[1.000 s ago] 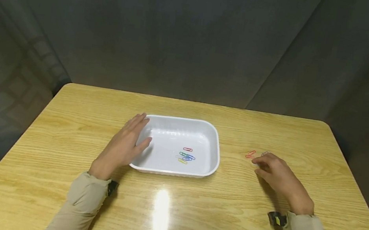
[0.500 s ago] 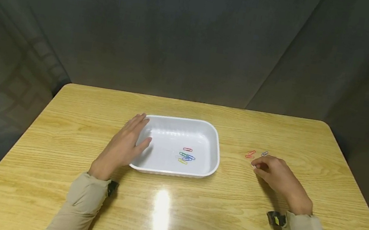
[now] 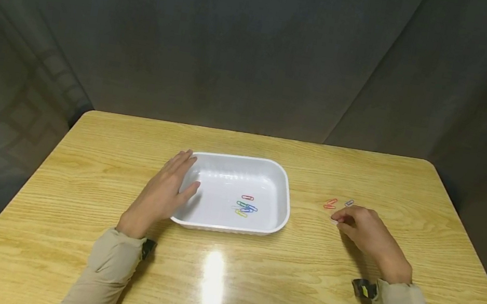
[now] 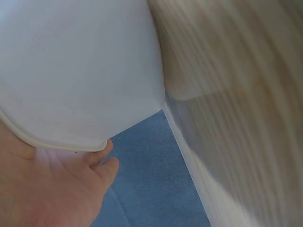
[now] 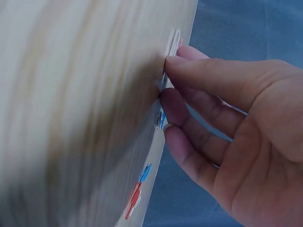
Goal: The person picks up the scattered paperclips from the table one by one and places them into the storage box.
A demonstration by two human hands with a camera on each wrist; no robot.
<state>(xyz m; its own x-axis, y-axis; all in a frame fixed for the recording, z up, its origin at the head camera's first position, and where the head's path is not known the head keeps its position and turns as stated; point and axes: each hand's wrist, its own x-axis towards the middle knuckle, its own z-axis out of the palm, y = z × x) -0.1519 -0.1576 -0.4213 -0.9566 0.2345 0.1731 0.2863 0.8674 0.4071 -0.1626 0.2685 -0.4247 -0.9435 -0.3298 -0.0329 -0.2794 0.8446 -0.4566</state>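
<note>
My left hand point(image 3: 162, 187) lies along the left end of a white tray point(image 3: 287, 200), its fingers straight over the rim, thumb reaching inside. Up close in the left wrist view, the palm meets the tray's wall point(image 4: 85, 71). To the tray's right, thumb and forefinger of my right hand point(image 3: 365, 233) pinch a white paper clip point(image 5: 175, 41) right at the tabletop. Just beyond those fingertips lie red paper clips point(image 3: 330, 204) and a blue paper clip point(image 3: 349, 202). Further clips, blue point(image 5: 145, 172) and red point(image 5: 134, 201), show below the hand in the right wrist view.
Inside the tray are a red clip point(image 3: 247, 198), a green clip point(image 3: 241, 204), a yellow clip point(image 3: 241, 213) and some blue clips point(image 3: 248, 208). The wooden table point(image 3: 131, 145) ends at a dark curtain point(image 3: 239, 57) behind.
My right hand has shifted slightly, bringing the white paper clip into view at its fingertips and uncovering the blue clip beyond. The left hand and tray have stayed put.
</note>
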